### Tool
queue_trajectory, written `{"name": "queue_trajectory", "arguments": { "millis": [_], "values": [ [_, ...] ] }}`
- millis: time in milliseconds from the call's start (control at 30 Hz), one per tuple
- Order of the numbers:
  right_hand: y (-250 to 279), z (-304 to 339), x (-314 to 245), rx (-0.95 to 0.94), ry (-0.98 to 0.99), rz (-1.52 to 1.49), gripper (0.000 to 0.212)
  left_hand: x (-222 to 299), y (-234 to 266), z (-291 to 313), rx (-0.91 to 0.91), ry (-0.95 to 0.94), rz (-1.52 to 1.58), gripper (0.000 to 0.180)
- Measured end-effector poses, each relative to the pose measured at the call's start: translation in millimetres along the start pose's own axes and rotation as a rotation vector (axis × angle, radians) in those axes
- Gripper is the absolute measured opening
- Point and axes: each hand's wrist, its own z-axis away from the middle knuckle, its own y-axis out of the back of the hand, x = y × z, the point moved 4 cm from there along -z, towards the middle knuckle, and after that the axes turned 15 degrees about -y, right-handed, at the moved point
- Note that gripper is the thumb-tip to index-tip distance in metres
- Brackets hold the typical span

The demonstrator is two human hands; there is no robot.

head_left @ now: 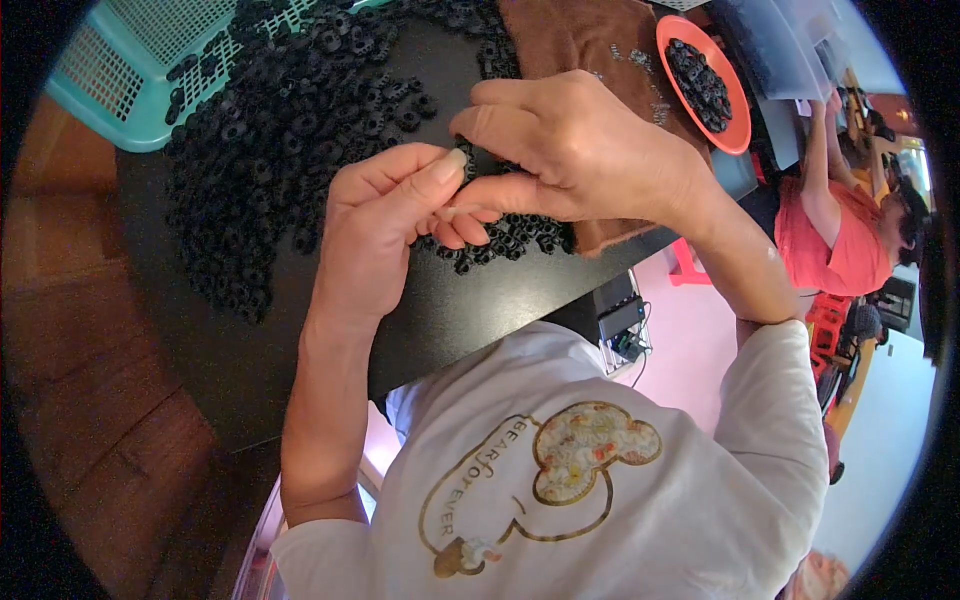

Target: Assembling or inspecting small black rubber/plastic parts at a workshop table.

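Head view: just above the centre of the frame, the left hand (365, 225) and the right hand (590, 150) are brought together at their fingertips. On the left hand the fingers are curled and the thumb is laid along them; on the right, the index finger and thumb are bent toward the left thumb tip. Whether a small piece is pinched between them cannot be told, as the meeting point is partly covered by the fingers.

Below and behind the hands, small black parts (515, 235) are strewn over a dark table (460, 310). A large heap of black parts (290, 130) is spread across the upper left, beside a teal mesh basket (140, 138).

At upper centre-right a brown cloth (560, 40) is laid out, dotted with small shiny pieces (638, 58). Next to it, more black parts (697, 85) are held in an orange dish (735, 140). At the right edge, a person in a red shirt (835, 240) can be seen.
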Motion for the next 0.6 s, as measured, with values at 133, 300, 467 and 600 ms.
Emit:
{"name": "queue_trajectory", "arguments": {
  "millis": [133, 300, 467, 600],
  "values": [
    [7.7, 4.0, -4.5, -0.016, -0.005, 0.029, 0.037, 1.3, -5.1, 1.8, -0.034, -0.011, 0.0, 0.026],
    [7.0, 9.4, -5.5, 0.037, 0.008, 0.049, 0.036, 0.7, -6.0, 3.1, -0.027, -0.003, 0.006, 0.026],
    [-0.8, 14.7, -10.0, 0.062, 0.068, 0.019, 0.035, -0.9, -7.0, 1.2, -0.083, -0.046, 0.003, 0.026],
    [-4.0, 19.2, -6.1, 0.073, 0.051, 0.001, 0.036, -2.9, -7.6, 0.9, -0.055, -0.026, -0.017, 0.025]
  ]
}}
